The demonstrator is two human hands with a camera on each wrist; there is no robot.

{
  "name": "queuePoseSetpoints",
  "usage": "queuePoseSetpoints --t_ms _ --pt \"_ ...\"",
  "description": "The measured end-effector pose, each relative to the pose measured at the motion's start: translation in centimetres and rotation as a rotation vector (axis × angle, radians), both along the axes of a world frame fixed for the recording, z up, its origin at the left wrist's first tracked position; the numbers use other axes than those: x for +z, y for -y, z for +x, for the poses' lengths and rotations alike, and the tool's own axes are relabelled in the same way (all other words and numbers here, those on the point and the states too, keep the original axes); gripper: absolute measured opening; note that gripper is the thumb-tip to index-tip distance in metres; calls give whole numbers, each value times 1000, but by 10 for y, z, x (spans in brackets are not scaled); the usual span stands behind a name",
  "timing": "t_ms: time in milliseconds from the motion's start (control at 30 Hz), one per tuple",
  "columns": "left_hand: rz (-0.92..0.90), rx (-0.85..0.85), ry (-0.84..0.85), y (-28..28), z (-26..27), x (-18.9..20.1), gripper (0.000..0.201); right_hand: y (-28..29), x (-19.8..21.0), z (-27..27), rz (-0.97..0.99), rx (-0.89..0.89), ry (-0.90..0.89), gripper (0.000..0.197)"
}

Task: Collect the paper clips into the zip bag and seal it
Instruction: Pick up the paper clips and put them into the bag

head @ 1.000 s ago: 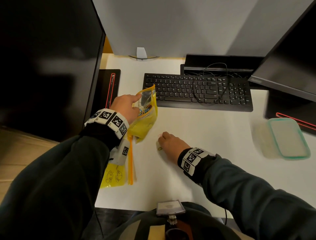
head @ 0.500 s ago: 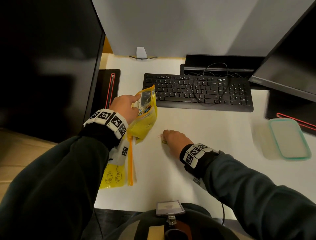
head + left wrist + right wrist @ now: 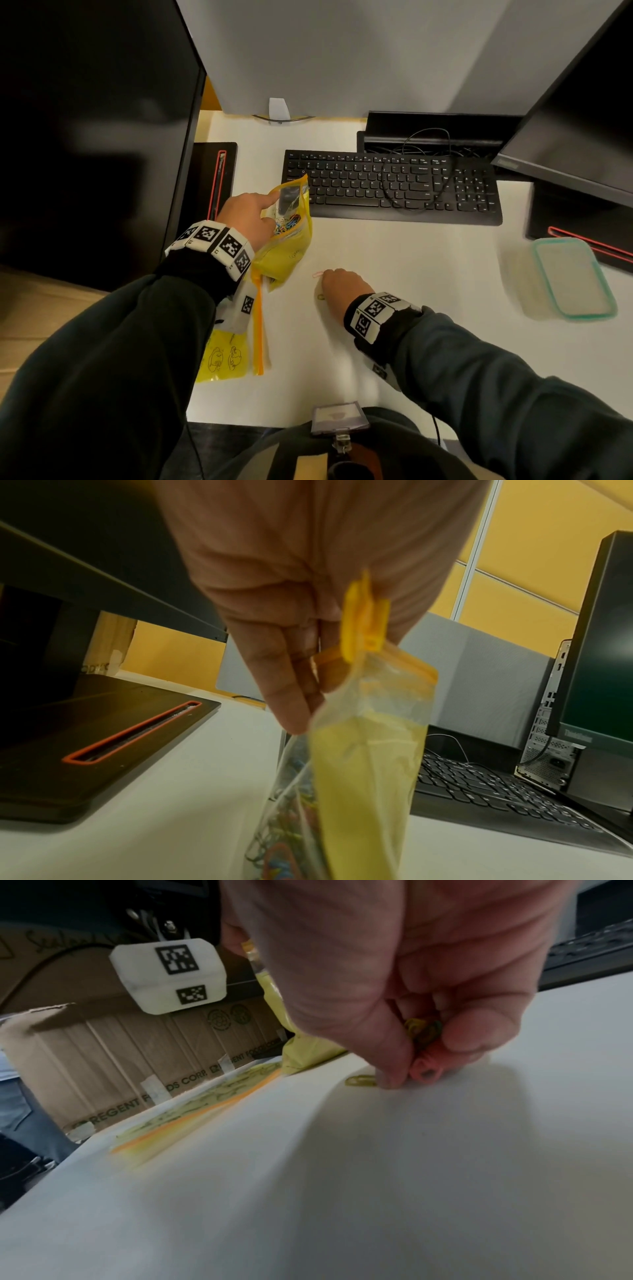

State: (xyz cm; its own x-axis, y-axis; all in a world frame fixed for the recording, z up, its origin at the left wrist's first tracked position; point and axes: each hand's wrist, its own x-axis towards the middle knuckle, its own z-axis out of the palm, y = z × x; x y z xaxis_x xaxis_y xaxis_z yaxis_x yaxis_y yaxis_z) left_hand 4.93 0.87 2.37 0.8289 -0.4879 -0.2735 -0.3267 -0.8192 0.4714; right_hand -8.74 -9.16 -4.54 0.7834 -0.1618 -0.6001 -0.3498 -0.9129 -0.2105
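A yellow zip bag (image 3: pixel 287 236) (image 3: pixel 363 764) stands upright with its mouth open; my left hand (image 3: pixel 248 216) (image 3: pixel 308 615) pinches its top edge by the orange slider (image 3: pixel 365 620). Coloured paper clips (image 3: pixel 287 222) (image 3: pixel 281 840) lie inside it. My right hand (image 3: pixel 339 284) (image 3: pixel 411 1010) is down on the white desk (image 3: pixel 411 274), fingers curled on several paper clips (image 3: pixel 423 1034), with a pink clip (image 3: pixel 318 274) (image 3: pixel 426 1066) at the fingertips. A yellow-green clip (image 3: pixel 320 297) (image 3: pixel 361 1080) lies loose on the desk beside the thumb.
A second flat yellow zip bag (image 3: pixel 233 346) (image 3: pixel 205 1104) lies under my left forearm. A black keyboard (image 3: pixel 390 186) sits behind, monitors (image 3: pixel 85 137) stand left and right, and a teal-rimmed clear container (image 3: pixel 568 277) sits at the right. A cardboard box (image 3: pixel 137 1053) stands beyond the desk's left edge.
My right hand shifted slightly across the desk among the loose clips, gathering them; the pink clip now shows at its fingertips. The left hand and bag stayed still.
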Motion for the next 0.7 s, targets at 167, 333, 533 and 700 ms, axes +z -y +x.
queuePoseSetpoints --t_ms 167,333,533,700 --pt "6 -12 -5 0 -2 3 51 24 18 -3 144 -266 216 22" --pt "12 -26 -17 3 -6 6 56 44 74 35 605 -753 610 14" --pt "23 -58 -6 5 -10 10 59 20 81 71 533 -491 608 22" --pt "17 -53 -12 0 -9 9 60 38 65 53 517 -652 798 25"
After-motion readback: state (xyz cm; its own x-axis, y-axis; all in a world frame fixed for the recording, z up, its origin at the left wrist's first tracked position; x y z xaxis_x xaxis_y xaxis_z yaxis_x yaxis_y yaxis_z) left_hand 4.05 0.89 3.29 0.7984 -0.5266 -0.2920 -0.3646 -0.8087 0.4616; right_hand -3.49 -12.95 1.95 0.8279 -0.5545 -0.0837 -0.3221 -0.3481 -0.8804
